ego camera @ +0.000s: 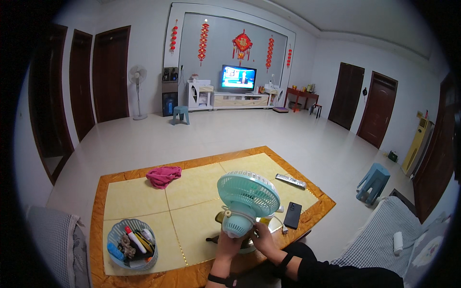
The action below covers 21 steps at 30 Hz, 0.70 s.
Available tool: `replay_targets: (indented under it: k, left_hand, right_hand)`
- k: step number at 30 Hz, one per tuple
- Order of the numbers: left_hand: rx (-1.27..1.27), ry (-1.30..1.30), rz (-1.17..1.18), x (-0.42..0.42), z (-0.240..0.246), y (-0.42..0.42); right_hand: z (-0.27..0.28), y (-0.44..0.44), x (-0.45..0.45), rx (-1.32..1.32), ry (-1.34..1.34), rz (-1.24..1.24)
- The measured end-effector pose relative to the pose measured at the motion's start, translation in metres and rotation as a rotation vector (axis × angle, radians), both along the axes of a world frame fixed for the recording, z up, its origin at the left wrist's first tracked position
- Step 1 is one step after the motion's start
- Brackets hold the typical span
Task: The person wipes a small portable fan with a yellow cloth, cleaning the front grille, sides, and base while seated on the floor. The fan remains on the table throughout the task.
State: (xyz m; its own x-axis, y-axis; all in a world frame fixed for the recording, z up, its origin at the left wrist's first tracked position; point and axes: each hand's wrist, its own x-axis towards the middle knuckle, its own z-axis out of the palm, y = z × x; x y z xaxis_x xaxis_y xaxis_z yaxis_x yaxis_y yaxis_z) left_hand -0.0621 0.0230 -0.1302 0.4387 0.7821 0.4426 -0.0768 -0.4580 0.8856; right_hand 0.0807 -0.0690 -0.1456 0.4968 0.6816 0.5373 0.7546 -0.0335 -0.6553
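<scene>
A small turquoise electric fan (248, 192) stands upright before me at the near edge of a yellow-topped table (194, 187), its back and motor housing towards me. My left hand (229, 244) is at the lower rear of the housing, its fingers mostly hidden behind it. Beside it, my right hand (262, 237) has its fingers bent against the fan's lower right side, near a pale cord wound about the housing. What exactly the fingertips grip is hidden. A pale cable with a plug (285, 229) lies just right of the fan.
On the table are a blue plastic basket (154, 253) of small items, a pink cloth (164, 176), a remote control (290, 181) and a black smartphone (292, 215). Blue stools (374, 181) stand on the floor; a sofa (381, 234) is at the right.
</scene>
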Motion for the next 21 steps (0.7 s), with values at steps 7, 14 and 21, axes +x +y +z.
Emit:
replay_targets:
  k: [7,14,21]
  left_hand:
    - [0.112,0.056,-0.024,0.008,-0.016,0.012]
    - [0.211,0.046,0.100,0.015,-0.011,0.009]
    - [0.141,0.132,0.045,0.006,0.001,0.003]
  right_hand:
    - [0.011,0.002,-0.004,-0.360,0.005,0.198]
    - [0.011,0.006,0.000,-0.534,-0.165,0.165]
    - [0.016,0.005,0.000,-0.562,-0.217,0.151]
